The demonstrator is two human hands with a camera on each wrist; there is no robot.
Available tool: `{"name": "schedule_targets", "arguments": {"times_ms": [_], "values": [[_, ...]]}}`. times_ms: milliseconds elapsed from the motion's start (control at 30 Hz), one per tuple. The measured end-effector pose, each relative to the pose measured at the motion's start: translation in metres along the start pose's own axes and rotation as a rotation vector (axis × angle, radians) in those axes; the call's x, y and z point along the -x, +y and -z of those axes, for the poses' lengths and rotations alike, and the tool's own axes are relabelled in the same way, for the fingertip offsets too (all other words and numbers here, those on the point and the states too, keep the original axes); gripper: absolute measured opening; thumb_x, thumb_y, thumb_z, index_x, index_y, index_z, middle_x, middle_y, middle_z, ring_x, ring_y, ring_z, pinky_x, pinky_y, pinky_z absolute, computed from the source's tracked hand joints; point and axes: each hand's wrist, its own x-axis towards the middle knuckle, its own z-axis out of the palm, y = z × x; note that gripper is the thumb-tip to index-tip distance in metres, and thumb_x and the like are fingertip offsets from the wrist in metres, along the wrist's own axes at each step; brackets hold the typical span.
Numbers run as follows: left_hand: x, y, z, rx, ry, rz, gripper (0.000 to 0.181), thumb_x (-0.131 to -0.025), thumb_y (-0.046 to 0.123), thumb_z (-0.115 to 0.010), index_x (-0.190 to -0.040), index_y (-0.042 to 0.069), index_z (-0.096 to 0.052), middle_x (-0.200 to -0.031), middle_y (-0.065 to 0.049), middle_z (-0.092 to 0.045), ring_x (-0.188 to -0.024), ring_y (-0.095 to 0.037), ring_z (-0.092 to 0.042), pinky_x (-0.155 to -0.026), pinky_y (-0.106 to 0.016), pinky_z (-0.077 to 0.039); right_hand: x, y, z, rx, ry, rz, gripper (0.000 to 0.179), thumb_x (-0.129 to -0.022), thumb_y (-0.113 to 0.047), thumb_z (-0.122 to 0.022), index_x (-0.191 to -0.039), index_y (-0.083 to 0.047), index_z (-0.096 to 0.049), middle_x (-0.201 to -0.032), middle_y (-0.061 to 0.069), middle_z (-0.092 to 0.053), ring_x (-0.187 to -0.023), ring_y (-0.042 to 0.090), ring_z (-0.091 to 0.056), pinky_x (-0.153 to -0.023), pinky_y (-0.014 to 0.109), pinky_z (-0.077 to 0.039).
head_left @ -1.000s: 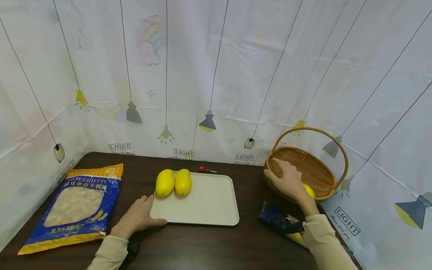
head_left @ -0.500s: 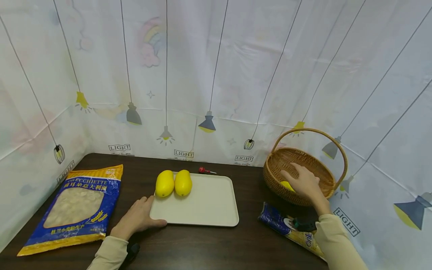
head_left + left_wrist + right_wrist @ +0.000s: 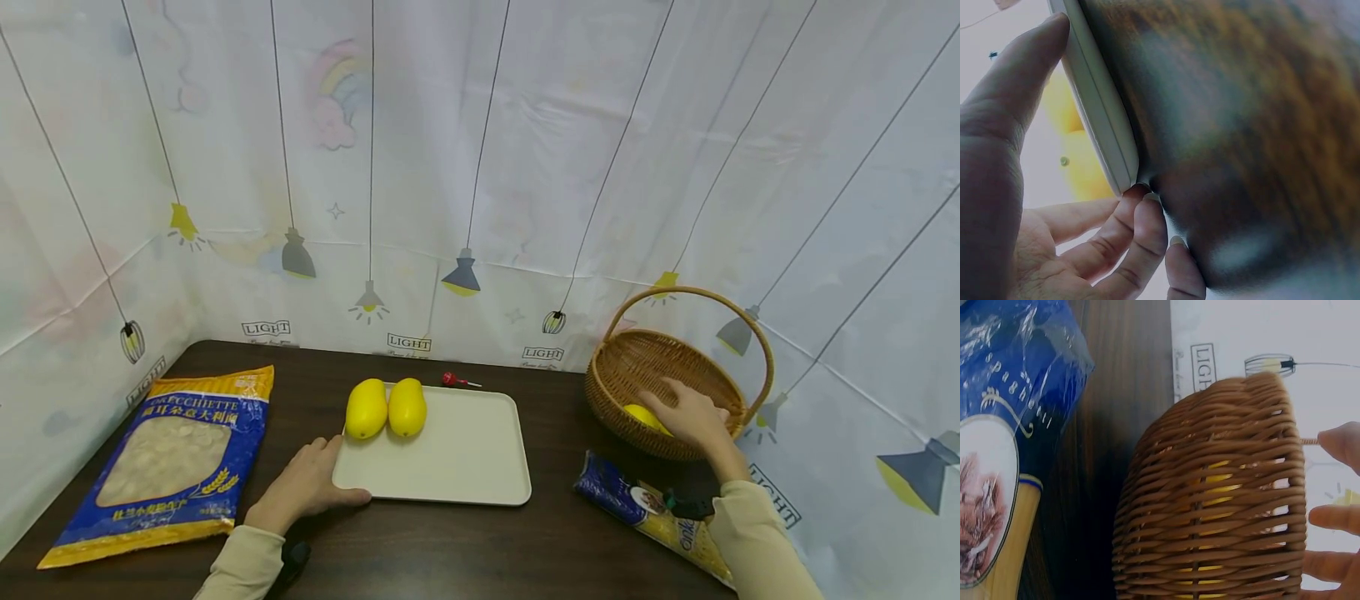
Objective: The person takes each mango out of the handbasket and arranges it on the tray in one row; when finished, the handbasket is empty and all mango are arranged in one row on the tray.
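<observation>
My left hand holds the near left corner of a cream rectangular tray. In the left wrist view the thumb touches the tray's rim and bent fingers meet its corner. Two yellow oval fruits lie side by side at the tray's far left. Over the wicker basket at the right is my right hand, its fingers apart and reaching past the near rim. Another yellow fruit lies inside, just left of that hand; the basket wall hides most of it in the right wrist view. I see nothing gripped there.
A blue and yellow orecchiette bag lies at the table's left. A spaghetti packet lies in front of the basket, partly under the right forearm. Behind the tray is a red lollipop. The basket's tall handle arches above it.
My right hand has moved right and lower over the basket, and more of the yellow fruit and the spaghetti packet shows. My left hand and the tray stay in place.
</observation>
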Motion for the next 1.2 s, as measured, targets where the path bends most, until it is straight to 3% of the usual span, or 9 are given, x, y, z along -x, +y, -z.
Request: {"name": "schedule_targets", "arguments": {"times_ms": [167, 367, 600, 967, 1200], "values": [[0.000, 0.000, 0.000, 0.007, 0.003, -0.007, 0.112, -0.068, 0.064, -0.083, -0.148, -0.002, -0.042, -0.130, -0.026, -0.057, -0.114, -0.040, -0.057, -0.102, -0.061, -0.046, -0.002, 0.005, -0.002, 0.037, -0.038, -0.023, 0.097, -0.095, -0.077, -0.032, -0.156, -0.001, -0.030, -0.147, 0.036, -0.043, -0.131, 0.064, -0.038, -0.096, 0.089, -0.014], [0.001, 0.000, 0.000, 0.011, 0.006, -0.008, 0.111, -0.068, 0.064, -0.083, -0.149, -0.001, -0.042, -0.132, -0.026, -0.057, -0.116, -0.040, -0.057, -0.103, -0.061, -0.045, -0.008, 0.013, -0.007, 0.033, -0.099, -0.037, 0.095, -0.097, -0.073, -0.032, -0.154, 0.003, -0.031, -0.148, 0.038, -0.040, -0.134, 0.067, -0.030, -0.097, 0.091, -0.009], [0.001, 0.001, 0.001, 0.018, 0.003, 0.004, 0.111, -0.068, 0.063, -0.084, -0.148, -0.001, -0.043, -0.131, -0.026, -0.057, -0.115, -0.040, -0.056, -0.102, -0.062, -0.045, -0.016, 0.017, -0.015, 0.019, -0.138, -0.035, 0.094, -0.096, -0.076, -0.031, -0.153, -0.002, -0.035, -0.143, 0.030, -0.053, -0.136, 0.068, -0.027, -0.096, 0.091, -0.007], [0.001, 0.000, 0.000, 0.016, 0.016, -0.004, 0.110, -0.068, 0.063, -0.084, -0.147, -0.002, -0.044, -0.131, -0.026, -0.057, -0.116, -0.040, -0.057, -0.102, -0.061, -0.046, -0.024, 0.012, -0.018, 0.043, -0.216, -0.054, 0.101, -0.095, -0.078, -0.029, -0.156, 0.001, -0.027, -0.148, 0.035, -0.043, -0.137, 0.067, -0.024, -0.098, 0.090, -0.007], [0.001, 0.000, 0.000, 0.015, 0.016, -0.006, 0.110, -0.067, 0.063, -0.084, -0.148, -0.001, -0.044, -0.131, -0.026, -0.057, -0.116, -0.040, -0.057, -0.103, -0.061, -0.046, -0.029, 0.009, -0.020, 0.074, -0.286, -0.033, 0.097, -0.095, -0.077, -0.030, -0.156, -0.001, -0.029, -0.153, 0.039, -0.030, -0.135, 0.074, -0.013, -0.097, 0.092, -0.006]]}}
